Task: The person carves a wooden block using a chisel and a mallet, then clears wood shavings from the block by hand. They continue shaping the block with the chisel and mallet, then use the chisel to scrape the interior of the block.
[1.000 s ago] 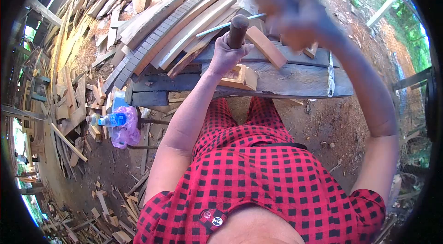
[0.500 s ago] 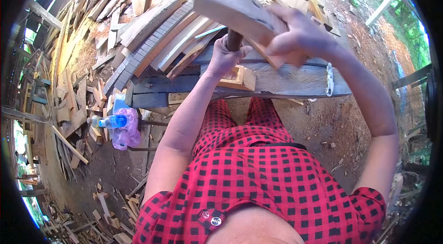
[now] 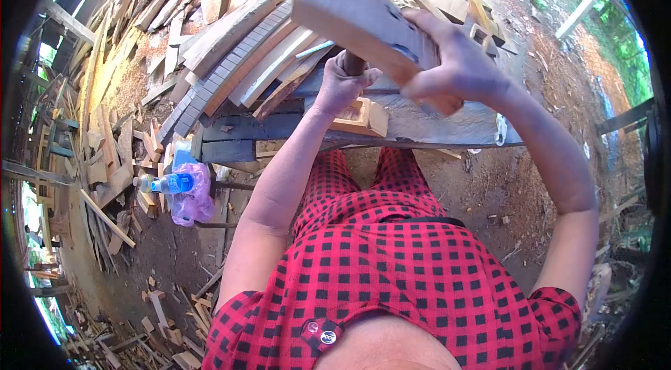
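Raised over the bench is a thick wooden block (image 3: 356, 17) with a dark, rough top face. Its right end sits in my right hand (image 3: 458, 62), the fingers curled over the far edge and the thumb on the near side. My left hand (image 3: 344, 83) is wrapped round a dark round handle (image 3: 354, 62) just under the block's left half. Whether handle and block are joined is hidden. Below them, a light wooden piece with a rectangular hollow (image 3: 363, 119) lies on the dark plank bench (image 3: 433, 122).
Long boards (image 3: 234, 31) lie stacked at the bench's left. A pink plastic bag (image 3: 194, 195) and a blue-labelled bottle (image 3: 172, 183) are at lower left. Offcuts (image 3: 112, 167) cover the ground. A white strip (image 3: 500, 130) hangs at the bench's right edge.
The right end of the wooden block and my right hand have shifted slightly down and right. My left hand stays nearly in place on the handle.
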`<state>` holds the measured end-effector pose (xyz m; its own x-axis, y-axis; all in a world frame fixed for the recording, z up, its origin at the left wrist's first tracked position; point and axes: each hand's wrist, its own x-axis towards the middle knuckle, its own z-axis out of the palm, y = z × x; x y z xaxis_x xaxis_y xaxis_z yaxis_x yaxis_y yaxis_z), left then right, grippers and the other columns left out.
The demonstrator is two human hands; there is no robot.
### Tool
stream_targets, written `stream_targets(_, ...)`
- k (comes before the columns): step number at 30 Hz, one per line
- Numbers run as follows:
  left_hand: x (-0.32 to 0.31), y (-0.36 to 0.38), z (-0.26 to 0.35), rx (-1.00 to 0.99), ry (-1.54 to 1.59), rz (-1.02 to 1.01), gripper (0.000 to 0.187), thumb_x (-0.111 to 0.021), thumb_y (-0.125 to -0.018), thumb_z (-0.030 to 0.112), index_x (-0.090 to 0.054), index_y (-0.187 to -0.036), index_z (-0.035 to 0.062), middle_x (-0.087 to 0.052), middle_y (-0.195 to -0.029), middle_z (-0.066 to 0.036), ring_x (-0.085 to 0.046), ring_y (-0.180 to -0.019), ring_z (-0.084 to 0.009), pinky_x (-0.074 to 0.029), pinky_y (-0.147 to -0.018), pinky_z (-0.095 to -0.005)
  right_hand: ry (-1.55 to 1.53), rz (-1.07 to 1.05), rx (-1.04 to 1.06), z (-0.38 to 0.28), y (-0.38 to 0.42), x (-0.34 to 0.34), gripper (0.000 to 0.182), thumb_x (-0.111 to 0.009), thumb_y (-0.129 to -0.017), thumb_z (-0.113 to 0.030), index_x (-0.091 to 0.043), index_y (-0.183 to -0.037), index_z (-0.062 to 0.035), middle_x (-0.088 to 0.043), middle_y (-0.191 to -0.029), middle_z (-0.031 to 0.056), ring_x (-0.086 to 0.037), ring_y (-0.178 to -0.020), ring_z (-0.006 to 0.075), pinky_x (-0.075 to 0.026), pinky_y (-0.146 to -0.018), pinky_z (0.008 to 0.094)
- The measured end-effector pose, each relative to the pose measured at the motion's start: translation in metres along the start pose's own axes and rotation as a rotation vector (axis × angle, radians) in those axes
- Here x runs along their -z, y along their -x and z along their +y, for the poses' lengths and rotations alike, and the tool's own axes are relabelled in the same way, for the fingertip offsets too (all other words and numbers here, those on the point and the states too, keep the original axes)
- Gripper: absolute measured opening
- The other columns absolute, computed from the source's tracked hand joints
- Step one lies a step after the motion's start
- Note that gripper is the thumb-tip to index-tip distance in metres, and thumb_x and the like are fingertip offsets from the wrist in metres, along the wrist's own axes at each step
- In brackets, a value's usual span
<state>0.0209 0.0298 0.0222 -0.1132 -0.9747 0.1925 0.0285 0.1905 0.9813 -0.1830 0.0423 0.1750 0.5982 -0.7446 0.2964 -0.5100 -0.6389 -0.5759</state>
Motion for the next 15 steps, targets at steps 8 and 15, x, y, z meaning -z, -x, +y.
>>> stream_targets(8,-0.001,-0.001,-0.004,-0.064,0.018,0.031,0.021,-0.078,-0.077,0.013,-0.057,-0.074,0.0089,-0.057,-0.066,0.004,-0.052,-0.055,-0.003,-0.045,-0.05,-0.0202,-0.46,0.265,0.216,-0.021,-0.017,0.074,0.067,-0.076,-0.069,-0.019,-0.05,-0.127,-0.0007,-0.061,-0.102,0.0128,-0.061,-0.095,0.0202,-0.049,-0.087,0.0346)
stream_targets(15,-0.003,-0.002,-0.005,-0.028,0.051,-0.022,0.02,-0.075,-0.077,0.004,-0.055,-0.079,0.0049,-0.054,-0.072,0.006,-0.047,-0.065,-0.003,-0.042,-0.059,-0.0221,0.025,0.004,0.067,-0.009,0.005,0.001,0.084,-0.076,-0.053,-0.02,-0.049,-0.13,0.002,-0.063,-0.108,0.0117,-0.061,-0.093,0.0188,-0.049,-0.085,0.0278)
